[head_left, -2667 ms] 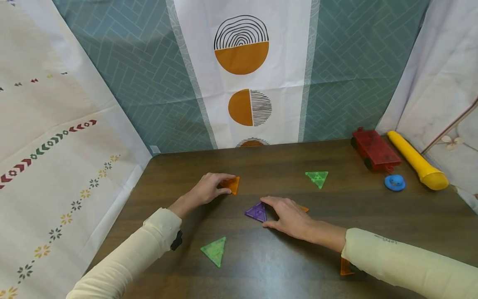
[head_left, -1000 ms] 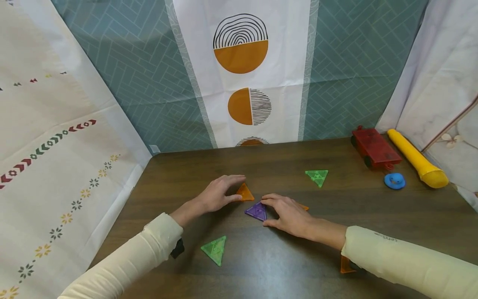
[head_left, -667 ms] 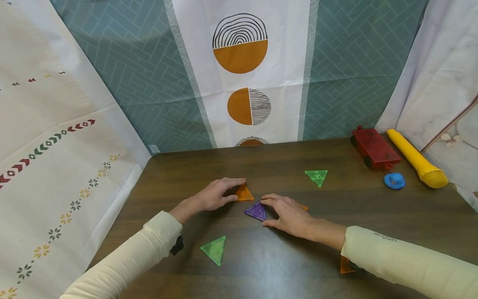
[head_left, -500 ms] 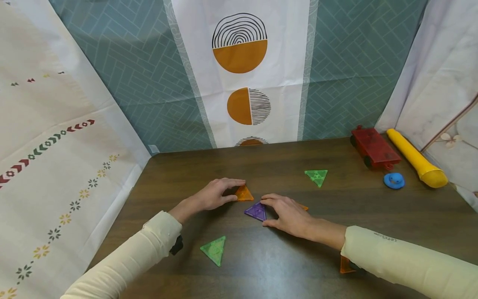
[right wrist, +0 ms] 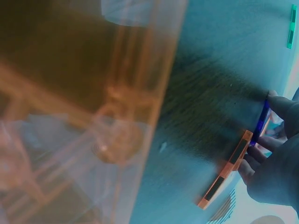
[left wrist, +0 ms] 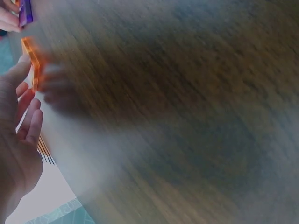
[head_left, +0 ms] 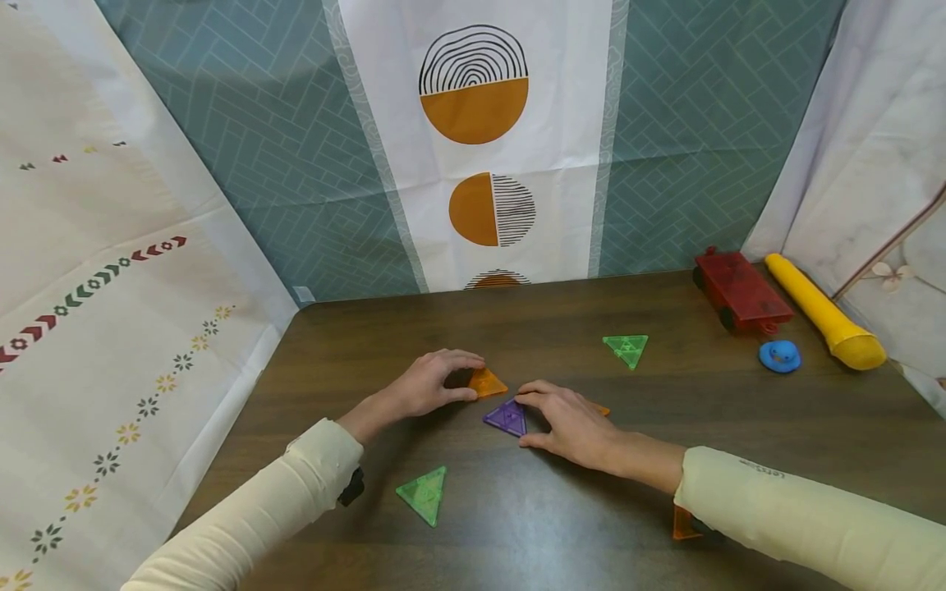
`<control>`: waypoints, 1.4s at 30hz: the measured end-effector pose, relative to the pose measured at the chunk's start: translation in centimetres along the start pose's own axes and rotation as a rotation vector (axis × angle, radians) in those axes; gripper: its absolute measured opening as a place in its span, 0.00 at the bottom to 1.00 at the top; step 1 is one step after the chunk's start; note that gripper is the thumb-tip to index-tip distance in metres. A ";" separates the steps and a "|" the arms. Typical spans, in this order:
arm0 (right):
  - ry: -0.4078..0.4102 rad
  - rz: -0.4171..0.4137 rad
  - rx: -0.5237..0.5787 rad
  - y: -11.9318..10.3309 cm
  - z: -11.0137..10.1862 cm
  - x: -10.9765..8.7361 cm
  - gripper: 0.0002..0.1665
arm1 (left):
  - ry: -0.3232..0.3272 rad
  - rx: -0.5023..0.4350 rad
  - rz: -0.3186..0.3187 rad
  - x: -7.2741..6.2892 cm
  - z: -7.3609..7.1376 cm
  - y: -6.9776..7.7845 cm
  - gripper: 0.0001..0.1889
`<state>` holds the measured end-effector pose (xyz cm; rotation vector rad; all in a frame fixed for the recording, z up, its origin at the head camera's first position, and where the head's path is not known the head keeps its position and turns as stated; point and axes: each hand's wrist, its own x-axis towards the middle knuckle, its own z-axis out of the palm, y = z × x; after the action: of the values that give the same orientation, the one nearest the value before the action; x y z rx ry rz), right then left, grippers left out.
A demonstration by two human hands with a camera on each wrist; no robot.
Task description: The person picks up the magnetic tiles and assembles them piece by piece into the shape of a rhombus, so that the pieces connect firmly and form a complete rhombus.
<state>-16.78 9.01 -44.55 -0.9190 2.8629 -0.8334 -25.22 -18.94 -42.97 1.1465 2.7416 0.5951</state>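
With thumb and index finger, my left hand (head_left: 426, 384) pinches an orange translucent triangular magnetic tile (head_left: 489, 382); the left wrist view shows the tile (left wrist: 32, 60) edge-on between the fingers. A purple triangular magnetic tile (head_left: 506, 418) lies close by, just nearer to me. My right hand (head_left: 569, 425) holds the purple tile by its right side, thumb at the near corner and fingers at the far one. Behind the right hand a second orange tile (head_left: 603, 410) is mostly hidden; its edge (right wrist: 226, 170) shows beside the hand in the right wrist view.
One green triangular tile (head_left: 424, 495) lies front left, another (head_left: 626, 350) farther back. A further orange tile (head_left: 685, 523) is partly under the right forearm. At the back right are a red wheeled toy cart (head_left: 741, 291), a small blue toy (head_left: 779, 356) and a yellow microphone-shaped toy (head_left: 828, 316).
My left hand has brought the orange tile rightward and nearer, turning it, so it now sits close to the purple tile. The right hand has stayed put on the purple tile.
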 end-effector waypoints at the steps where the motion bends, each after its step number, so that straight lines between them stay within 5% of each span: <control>1: 0.000 0.001 0.001 0.0 0.0 0.0 0.36 | 0.005 0.003 -0.001 0.0 0.1 0.0 0.27; 12: -0.008 0.004 -0.004 -0.1 0.0 0.1 0.36 | 0.018 -0.001 -0.050 0.1 0.6 1.0 0.26; 42: 0.008 0.010 -0.016 -0.2 0.1 0.0 0.36 | 0.041 0.033 -0.020 0.2 1.3 2.1 0.24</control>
<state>-16.61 8.84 -44.56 -0.9039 2.8826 -0.8158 -23.70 -17.05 -43.35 1.1250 2.8038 0.5801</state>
